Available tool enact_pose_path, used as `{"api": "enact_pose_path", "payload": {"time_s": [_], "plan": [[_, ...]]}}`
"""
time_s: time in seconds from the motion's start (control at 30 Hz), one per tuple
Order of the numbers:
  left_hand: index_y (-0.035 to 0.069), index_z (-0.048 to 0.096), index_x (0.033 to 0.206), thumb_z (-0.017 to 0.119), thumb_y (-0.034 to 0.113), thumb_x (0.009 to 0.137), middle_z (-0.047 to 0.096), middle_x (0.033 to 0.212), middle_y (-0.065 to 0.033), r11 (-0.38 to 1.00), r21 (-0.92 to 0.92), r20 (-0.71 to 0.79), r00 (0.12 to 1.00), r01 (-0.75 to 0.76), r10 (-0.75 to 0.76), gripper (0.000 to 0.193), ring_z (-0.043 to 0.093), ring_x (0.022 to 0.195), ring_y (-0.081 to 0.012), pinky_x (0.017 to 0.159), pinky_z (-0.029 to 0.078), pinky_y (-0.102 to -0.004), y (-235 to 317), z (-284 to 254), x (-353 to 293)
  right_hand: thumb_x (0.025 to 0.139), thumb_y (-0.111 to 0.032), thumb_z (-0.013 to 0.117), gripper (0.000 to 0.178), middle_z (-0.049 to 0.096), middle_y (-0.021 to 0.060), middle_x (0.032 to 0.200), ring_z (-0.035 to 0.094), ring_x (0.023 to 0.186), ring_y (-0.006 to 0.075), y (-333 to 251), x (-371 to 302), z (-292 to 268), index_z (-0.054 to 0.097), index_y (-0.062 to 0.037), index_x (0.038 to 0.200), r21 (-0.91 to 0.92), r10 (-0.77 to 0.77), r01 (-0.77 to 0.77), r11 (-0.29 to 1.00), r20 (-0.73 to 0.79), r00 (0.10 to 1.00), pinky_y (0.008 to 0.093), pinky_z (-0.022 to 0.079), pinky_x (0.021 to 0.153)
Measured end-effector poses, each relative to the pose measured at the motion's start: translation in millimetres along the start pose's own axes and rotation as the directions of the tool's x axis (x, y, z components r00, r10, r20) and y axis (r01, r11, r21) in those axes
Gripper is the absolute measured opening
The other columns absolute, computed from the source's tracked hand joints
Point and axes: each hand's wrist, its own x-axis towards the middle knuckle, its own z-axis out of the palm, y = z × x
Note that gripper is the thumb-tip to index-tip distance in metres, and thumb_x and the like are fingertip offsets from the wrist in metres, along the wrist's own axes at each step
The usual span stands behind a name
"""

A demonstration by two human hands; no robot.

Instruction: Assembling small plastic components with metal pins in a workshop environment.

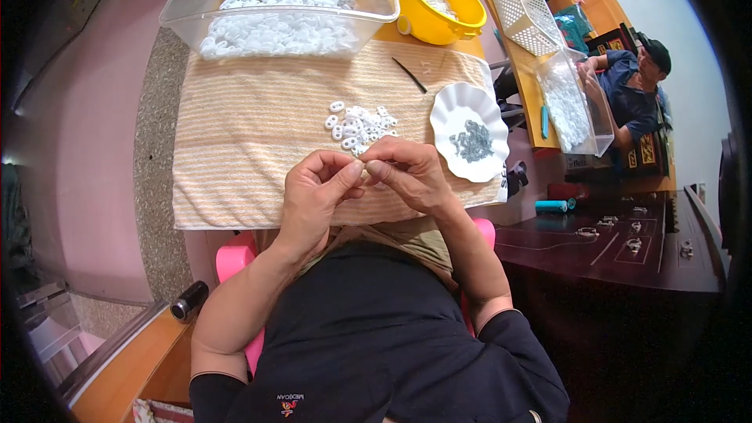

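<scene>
My left hand (313,196) and my right hand (411,175) meet over the near part of a striped towel (223,145). Thumbs and forefingers are pinched together, tip to tip. Something small seems to be between them, but the fingers cover most of it and I cannot make out what it is. Just beyond the fingertips lies a loose pile of small white oval plastic pieces (362,125) with holes. To the right of the pile, a white scalloped plate (445,110) holds a heap of small dark grey pieces (473,141).
A large clear tub (384,19) full of white pieces stands at the far edge, beside a yellow tub (415,27). A thin black stick (409,75) lies on the towel. At right, a person (627,82) sits by another clear bin (599,121) and a white perforated basket (526,12).
</scene>
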Motion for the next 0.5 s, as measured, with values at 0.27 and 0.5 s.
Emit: {"api": "enact_pose_path", "payload": {"time_s": [0.27,0.5], "plan": [[0.002,0.060,0.097,0.065,0.007,0.088,0.063,0.085,-0.0039,1.000,0.006,0.045,0.999,0.003,-0.003,0.011,0.062,0.075,-0.0112,0.068,0.055,-0.0246,-0.4,-0.4,-0.3,0.090,-0.007,0.063,0.016,0.066,0.0053,0.082,0.063,0.077,0.0106,-5.5,-1.7,7.3,0.064,0.0036,0.102,0.160,0.149,-0.135,0.978,-0.078,0.986,0.0233,0.053,0.067],[0.002,0.059,0.098,0.064,0.004,0.088,0.064,0.087,-0.0055,1.000,-0.003,0.048,0.999,-0.002,0.002,0.011,0.064,0.077,-0.0123,0.070,0.056,-0.0247,-2.5,-0.9,0.1,0.092,-0.001,0.057,0.020,0.064,0.0077,0.095,0.064,0.080,0.0121,-0.2,-3.0,3.3,0.061,0.0058,0.110,0.108,0.023,-0.025,0.994,0.021,1.000,0.0248,0.054,0.074]]}}
